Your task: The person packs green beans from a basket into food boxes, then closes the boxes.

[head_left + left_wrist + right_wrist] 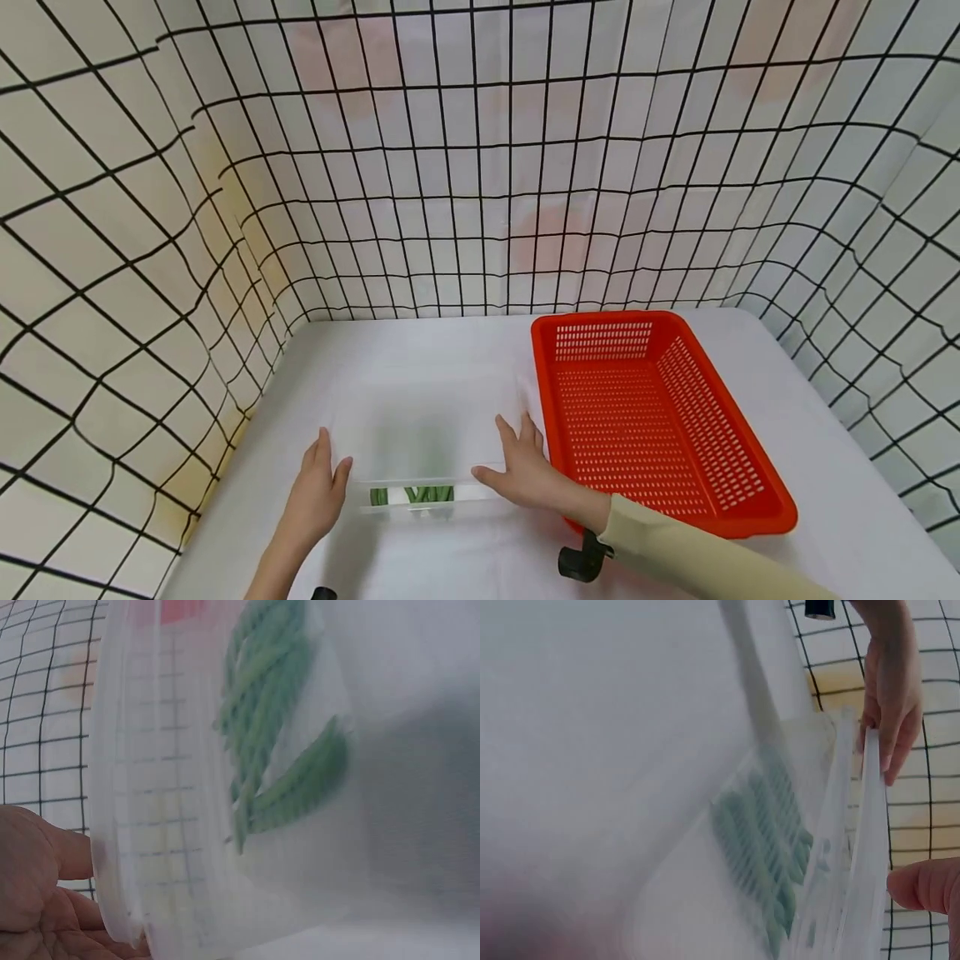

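A clear plastic lid [420,417] lies over a translucent box [831,817]. A narrow gap shows between lid and box rim in the right wrist view. Long green vegetables, like beans or peppers, [431,494] lie inside, showing sharply through the slit at the near side and hazily through the wall. My left hand [318,492] holds the lid's left edge, its thumb against the rim in the left wrist view. At the lid's right near corner, my right hand [525,467] grips the edge with thumb and spread fingers; only its thumb shows in the right wrist view.
A red slotted basket [757,467] stands on the white-covered table [420,342], just right of the box and partly beneath my right forearm. Black wire grid [510,167] surrounds the table at the back and both sides.
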`<state>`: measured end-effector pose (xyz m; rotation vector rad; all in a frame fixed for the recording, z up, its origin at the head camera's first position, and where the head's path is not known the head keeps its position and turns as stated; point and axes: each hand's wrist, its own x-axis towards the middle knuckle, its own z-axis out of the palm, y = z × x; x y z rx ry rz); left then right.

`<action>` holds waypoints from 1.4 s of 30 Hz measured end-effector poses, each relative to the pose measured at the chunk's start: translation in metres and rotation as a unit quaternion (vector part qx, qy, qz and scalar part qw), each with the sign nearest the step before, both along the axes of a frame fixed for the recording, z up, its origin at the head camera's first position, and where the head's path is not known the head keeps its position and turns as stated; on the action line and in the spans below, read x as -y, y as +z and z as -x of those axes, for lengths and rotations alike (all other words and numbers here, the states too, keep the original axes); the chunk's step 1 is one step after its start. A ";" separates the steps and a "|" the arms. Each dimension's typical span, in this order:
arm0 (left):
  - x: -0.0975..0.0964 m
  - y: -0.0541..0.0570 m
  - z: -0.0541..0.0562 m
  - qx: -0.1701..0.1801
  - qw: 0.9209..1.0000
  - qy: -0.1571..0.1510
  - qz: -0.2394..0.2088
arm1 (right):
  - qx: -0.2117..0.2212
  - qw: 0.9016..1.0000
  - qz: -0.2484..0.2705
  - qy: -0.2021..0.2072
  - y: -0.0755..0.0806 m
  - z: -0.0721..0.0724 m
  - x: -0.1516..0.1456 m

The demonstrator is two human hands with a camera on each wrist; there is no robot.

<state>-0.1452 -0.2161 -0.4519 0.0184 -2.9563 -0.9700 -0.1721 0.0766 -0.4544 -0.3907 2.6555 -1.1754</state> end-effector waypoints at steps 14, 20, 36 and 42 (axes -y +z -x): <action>0.000 -0.008 -0.025 0.020 0.999 -0.028 0.028 | -0.011 0.999 -0.025 0.047 -0.008 -0.041 -0.001; -0.004 -0.015 -0.028 0.029 0.997 -0.025 0.071 | -0.081 0.987 -0.113 0.085 -0.011 -0.049 -0.003; -0.010 -0.027 -0.021 -0.041 0.979 -0.053 0.191 | -0.184 0.948 -0.214 0.144 -0.024 -0.055 0.007; -0.010 -0.029 -0.023 -0.050 0.977 -0.044 0.200 | -0.196 0.947 -0.212 0.139 -0.026 -0.057 0.007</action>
